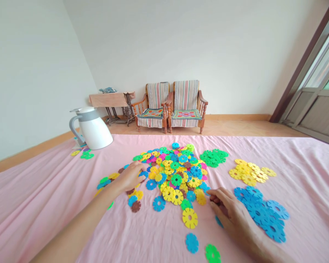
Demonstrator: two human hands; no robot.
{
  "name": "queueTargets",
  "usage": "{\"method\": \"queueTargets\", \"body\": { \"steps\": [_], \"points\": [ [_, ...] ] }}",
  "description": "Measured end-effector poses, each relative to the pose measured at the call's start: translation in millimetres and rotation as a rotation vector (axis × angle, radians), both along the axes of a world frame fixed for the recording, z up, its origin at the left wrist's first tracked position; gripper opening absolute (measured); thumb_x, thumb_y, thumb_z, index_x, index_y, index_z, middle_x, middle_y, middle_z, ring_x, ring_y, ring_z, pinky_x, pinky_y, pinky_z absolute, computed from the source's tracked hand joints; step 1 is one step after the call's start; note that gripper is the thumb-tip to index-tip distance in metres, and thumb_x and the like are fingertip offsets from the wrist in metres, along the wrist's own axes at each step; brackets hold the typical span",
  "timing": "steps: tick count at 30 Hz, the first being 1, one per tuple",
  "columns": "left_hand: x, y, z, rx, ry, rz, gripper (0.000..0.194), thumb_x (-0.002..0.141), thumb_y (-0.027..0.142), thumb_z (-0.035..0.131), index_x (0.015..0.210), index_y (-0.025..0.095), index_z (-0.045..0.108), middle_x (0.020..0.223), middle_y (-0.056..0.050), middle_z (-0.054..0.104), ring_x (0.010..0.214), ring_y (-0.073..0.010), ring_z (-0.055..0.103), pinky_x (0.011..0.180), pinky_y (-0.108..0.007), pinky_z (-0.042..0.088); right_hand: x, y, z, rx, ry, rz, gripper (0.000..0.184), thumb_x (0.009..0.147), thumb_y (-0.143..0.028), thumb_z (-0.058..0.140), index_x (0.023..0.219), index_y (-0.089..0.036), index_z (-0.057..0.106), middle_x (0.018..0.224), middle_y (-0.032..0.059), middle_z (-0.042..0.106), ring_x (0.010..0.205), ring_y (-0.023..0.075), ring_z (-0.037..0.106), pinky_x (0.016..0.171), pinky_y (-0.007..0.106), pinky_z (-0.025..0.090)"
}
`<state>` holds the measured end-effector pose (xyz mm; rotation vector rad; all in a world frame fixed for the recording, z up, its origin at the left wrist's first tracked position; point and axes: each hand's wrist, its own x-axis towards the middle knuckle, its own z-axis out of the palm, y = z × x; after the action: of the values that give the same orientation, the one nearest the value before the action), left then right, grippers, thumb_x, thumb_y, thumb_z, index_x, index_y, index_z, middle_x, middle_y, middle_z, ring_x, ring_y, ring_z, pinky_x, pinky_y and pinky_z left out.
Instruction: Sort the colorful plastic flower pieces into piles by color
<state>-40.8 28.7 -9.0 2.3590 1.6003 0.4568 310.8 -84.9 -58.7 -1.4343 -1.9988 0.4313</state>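
A heap of slotted plastic discs (pixel 168 194) in yellow, blue, green, pink and brown lies on a pink cloth. My left hand (pixel 130 176) reaches over the heap's left side. Its thumb and forefinger are apart, close to a blue disc (pixel 144 174); no disc is plainly held. At the heap's lower right is my right hand (pixel 226 206), its fingers curled inward. Something dark or brownish shows beneath those fingers, too shaded to name. Under this hand a blue disc (pixel 219 221) is partly covered.
Sorted groups lie to the right: green discs (pixel 214 157), yellow discs (pixel 249 171) and blue discs (pixel 263 212). A white jug (pixel 95 131) stands at the back left of the pink cloth (pixel 57 186). Beyond are two wooden armchairs (pixel 186 95) and a sewing table (pixel 109 100).
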Motion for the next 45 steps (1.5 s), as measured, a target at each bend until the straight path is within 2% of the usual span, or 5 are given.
{"method": "queueTargets", "body": {
  "steps": [9, 21, 31, 35, 45],
  "points": [
    [-3.6, 11.3, 2.8, -0.188, -0.19, -0.018, 0.018, 0.066, 0.029, 0.057, 0.077, 0.019, 0.048, 0.065, 0.004, 0.052, 0.062, -0.0159, 0.054, 0.058, -0.026, 0.044, 1.0, 1.0, -0.6, -0.013, -0.002, 0.02, 0.025, 0.094, -0.029, 0.039, 0.11, -0.021, 0.056, 0.094, 0.0058, 0.06, 0.084, 0.0177, 0.059, 0.073, 0.032, 0.049],
    [41.7, -15.5, 15.7, -0.197, -0.349, -0.05, 0.023, 0.069, 0.035, 0.065, 0.073, 0.018, 0.051, 0.065, 0.005, 0.05, 0.06, -0.0121, 0.048, 0.055, -0.022, 0.037, 0.3, 1.0, 0.4, -0.049, 0.003, 0.022, 0.023, 0.095, -0.029, 0.038, 0.108, -0.023, 0.055, 0.096, 0.0053, 0.059, 0.087, 0.0179, 0.058, 0.075, 0.032, 0.048],
    [79.7, -49.6, 2.1, -0.156, -0.316, -0.083, 0.023, 0.079, 0.041, 0.06, 0.078, 0.018, 0.059, 0.069, 0.001, 0.059, 0.062, -0.0138, 0.054, 0.056, -0.023, 0.04, 2.9, 1.5, -4.1, -0.017, 0.008, 0.034, 0.025, 0.094, -0.029, 0.041, 0.112, -0.021, 0.055, 0.096, 0.0055, 0.06, 0.086, 0.0176, 0.059, 0.075, 0.032, 0.049],
    [44.4, -46.6, 17.0, -0.046, -0.136, 0.004, 0.008, 0.077, 0.022, 0.052, 0.076, 0.018, 0.059, 0.081, -0.002, 0.063, 0.074, -0.0166, 0.059, 0.069, -0.026, 0.044, 1.5, 0.2, -0.8, 0.007, 0.003, 0.018, 0.024, 0.093, -0.029, 0.041, 0.109, -0.021, 0.057, 0.093, 0.005, 0.06, 0.084, 0.0174, 0.06, 0.073, 0.031, 0.049],
    [-93.9, -29.3, 31.5, -0.242, 0.338, 0.092, 0.032, 0.056, 0.013, 0.05, 0.087, 0.02, 0.058, 0.092, -0.002, 0.059, 0.086, -0.0199, 0.059, 0.076, -0.026, 0.046, 0.9, 1.2, 1.2, -0.01, -0.016, 0.026, 0.025, 0.094, -0.029, 0.039, 0.11, -0.022, 0.057, 0.093, 0.0055, 0.06, 0.084, 0.0174, 0.059, 0.073, 0.031, 0.049]
  ]
}}
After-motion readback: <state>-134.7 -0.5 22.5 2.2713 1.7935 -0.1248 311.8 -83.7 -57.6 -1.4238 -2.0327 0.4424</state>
